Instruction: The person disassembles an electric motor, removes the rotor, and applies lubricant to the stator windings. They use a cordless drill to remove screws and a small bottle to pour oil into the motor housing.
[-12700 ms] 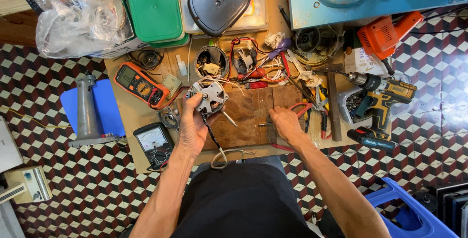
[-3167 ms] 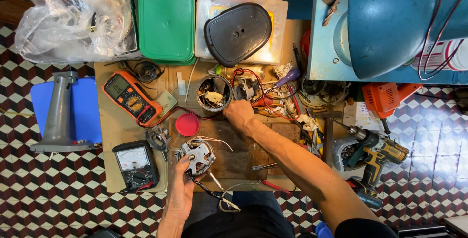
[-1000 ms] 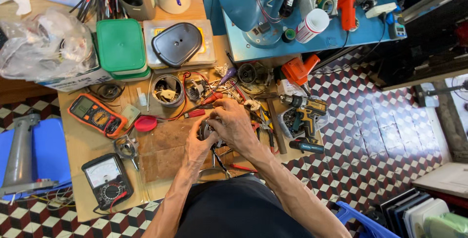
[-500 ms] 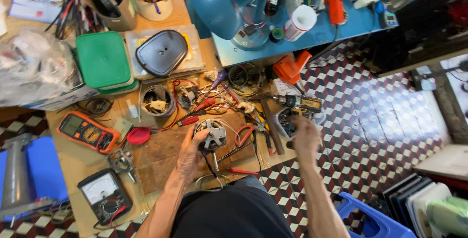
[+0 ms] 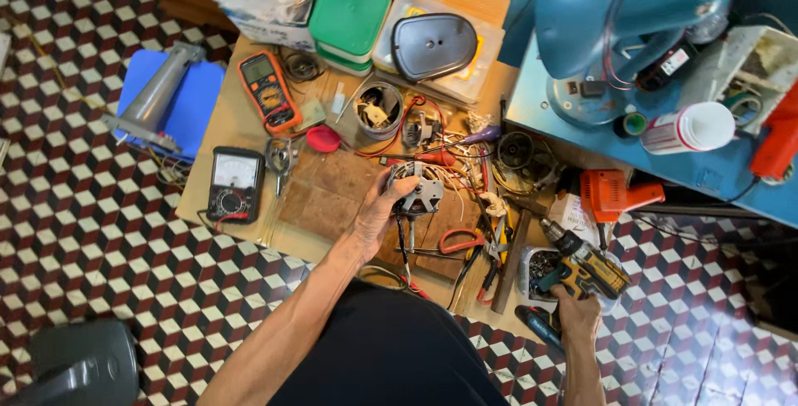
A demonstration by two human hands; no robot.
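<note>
Your left hand (image 5: 376,211) is curled around the small motor stator (image 5: 418,191), holding it over the brown board (image 5: 328,194) in the middle of the worktop (image 5: 229,127), its wires trailing toward you. Your right hand (image 5: 575,313) is wrapped around the grip of the yellow cordless drill (image 5: 582,263) at the worktop's right edge, apparently over a small tub of screws; a red-handled pair of pliers (image 5: 459,241) lies between your hands

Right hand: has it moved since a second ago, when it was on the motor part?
Yes. The right hand has left the motor part and gone rightward to grip the yellow cordless drill at the table's edge.
</note>
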